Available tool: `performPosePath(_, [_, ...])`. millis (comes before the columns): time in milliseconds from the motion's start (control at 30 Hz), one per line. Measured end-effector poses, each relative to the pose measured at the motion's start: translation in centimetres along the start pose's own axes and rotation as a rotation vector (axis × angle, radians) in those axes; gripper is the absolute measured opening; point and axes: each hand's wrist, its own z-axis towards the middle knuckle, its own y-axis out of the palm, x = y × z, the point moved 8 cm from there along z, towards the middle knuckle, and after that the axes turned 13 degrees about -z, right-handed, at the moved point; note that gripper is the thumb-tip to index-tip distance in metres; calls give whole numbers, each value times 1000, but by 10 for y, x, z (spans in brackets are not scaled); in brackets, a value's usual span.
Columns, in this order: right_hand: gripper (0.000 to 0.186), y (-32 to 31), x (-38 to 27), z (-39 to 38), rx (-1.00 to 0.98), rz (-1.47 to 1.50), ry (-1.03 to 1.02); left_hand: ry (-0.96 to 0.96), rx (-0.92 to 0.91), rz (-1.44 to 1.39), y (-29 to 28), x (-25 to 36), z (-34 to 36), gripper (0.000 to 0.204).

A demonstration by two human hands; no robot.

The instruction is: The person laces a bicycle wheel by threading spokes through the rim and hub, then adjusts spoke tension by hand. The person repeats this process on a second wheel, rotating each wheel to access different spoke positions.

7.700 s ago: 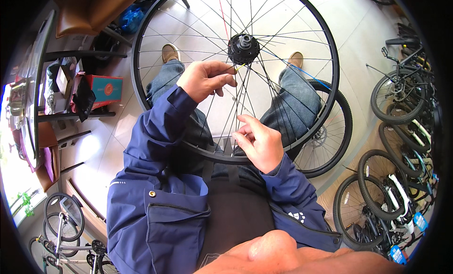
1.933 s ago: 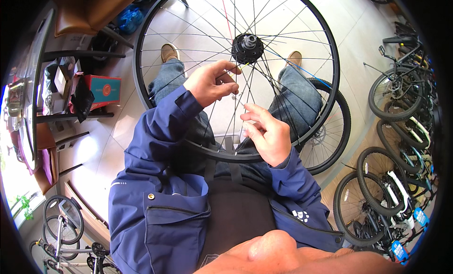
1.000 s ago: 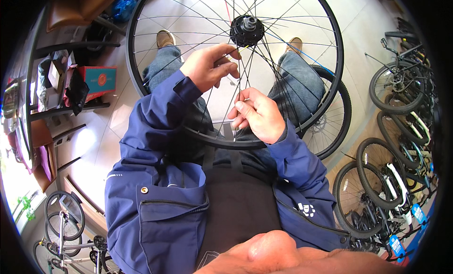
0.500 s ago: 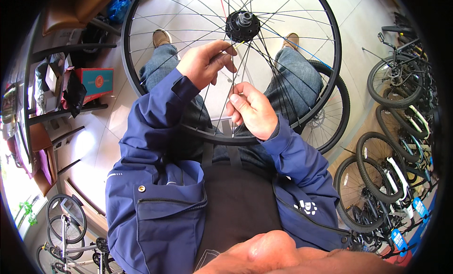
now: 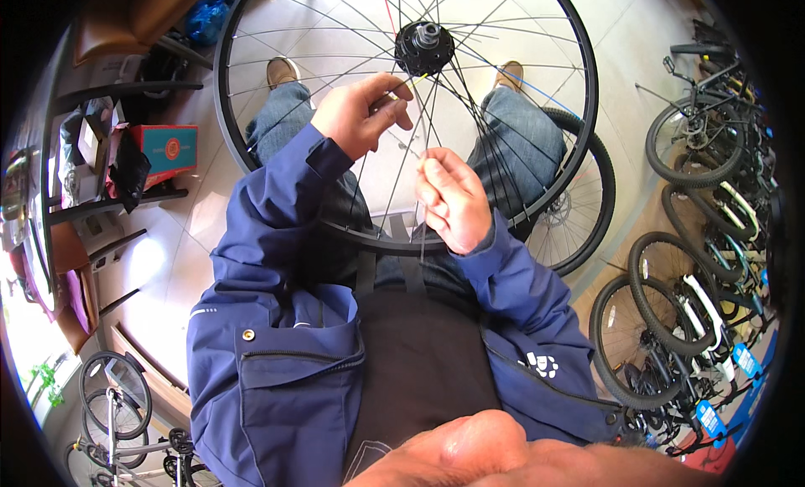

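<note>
A bicycle wheel point(image 5: 589, 85) without a tyre lies across my knees, its black hub point(image 5: 424, 49) toward the far side and dark spokes fanning out to the rim. My right hand point(image 5: 455, 204) is closed, thumb and fingers pinching a thin spoke point(image 5: 423, 246) whose lower end reaches the near rim. Just below the hub, my left hand point(image 5: 356, 118) is held with bent fingers among the spokes. Whatever may be between those fingers is too small to make out. One spoke is red point(image 5: 388, 7), another blue point(image 5: 537, 91), and a short yellow bit point(image 5: 422, 78) shows near my left fingertips.
Another wheel with a tyre point(image 5: 605, 181) stands beside my right leg. Several bicycles point(image 5: 671, 294) are lined up along the right side. To the left are a red and teal box point(image 5: 168, 152) on a rack and a chair point(image 5: 126, 22). Another bicycle point(image 5: 113, 411) stands lower left.
My right hand has shifted slightly right and away from my left hand, with the spoke in its pinch now tilted. The left hand stays nearly in place below the hub.
</note>
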Motion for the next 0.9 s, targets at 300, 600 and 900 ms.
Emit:
performPosePath(300, [22, -27, -38, -18, -28, -776, 73, 18, -5, 30, 3, 1, -4, 22])
performPosePath(600, [12, -18, -39, -28, -2, -1009, -30, 76, 28, 74, 0, 5, -2, 23])
performPosePath(900, [11, -22, -33, -26, -4, -1033, -25, 88, 44, 97, -2, 4, -3, 23])
